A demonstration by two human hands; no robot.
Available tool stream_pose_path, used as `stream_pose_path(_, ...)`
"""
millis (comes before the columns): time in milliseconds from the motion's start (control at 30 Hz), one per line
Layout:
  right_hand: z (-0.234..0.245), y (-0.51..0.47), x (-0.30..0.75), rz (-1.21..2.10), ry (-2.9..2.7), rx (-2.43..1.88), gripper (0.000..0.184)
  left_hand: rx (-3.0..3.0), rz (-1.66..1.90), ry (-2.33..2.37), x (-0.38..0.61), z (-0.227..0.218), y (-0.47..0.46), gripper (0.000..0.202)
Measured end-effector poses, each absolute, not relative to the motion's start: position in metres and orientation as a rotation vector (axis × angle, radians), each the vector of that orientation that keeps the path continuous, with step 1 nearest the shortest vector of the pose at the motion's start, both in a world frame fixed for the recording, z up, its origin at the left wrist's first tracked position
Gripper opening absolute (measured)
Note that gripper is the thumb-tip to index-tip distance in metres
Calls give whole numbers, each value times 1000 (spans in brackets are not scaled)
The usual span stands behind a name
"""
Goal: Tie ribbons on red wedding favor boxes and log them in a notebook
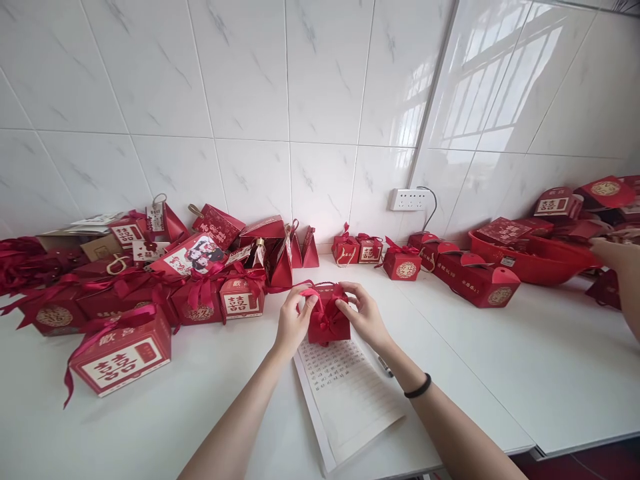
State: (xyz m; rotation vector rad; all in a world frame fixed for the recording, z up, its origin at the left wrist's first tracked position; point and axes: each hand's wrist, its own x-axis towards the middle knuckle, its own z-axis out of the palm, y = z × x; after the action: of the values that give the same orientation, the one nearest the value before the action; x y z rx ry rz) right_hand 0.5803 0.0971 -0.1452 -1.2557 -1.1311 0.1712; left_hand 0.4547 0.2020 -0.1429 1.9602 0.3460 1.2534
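A small red gift box (320,332) with a ribbon bow (327,319) on its front sits in the middle, over the top of a notebook. My left hand (294,321) pinches a loop of the red ribbon at the box's upper left corner. On the other side my right hand (367,313) is closed, thumb and finger at the ribbon by the upper right corner. Its fingertips partly cover that edge. Handwriting fills the upper part of the open notebook (357,413), and a pen (384,366) lies beside it under my right forearm.
Several finished-looking red boxes (120,357) and a heap of ribbon (25,263) stand at the left. Along the wall are more small boxes (403,263) and a long box (470,277). A red basin (533,260) is at the right, near another person's arm (627,280).
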Motion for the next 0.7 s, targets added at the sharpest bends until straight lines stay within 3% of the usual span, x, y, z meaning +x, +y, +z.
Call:
stream_pose_path(300,-143,97,580,300,-1070,-1169,24,1949,1201,326,456,-141,199,20)
stream_pose_path(567,-136,92,576,466,-964,-1096,40,1922,1219,352,456,-140,198,20)
stream_pose_path(700,-133,92,574,495,-900,-1123,31,1893,1198,363,457,-139,196,19)
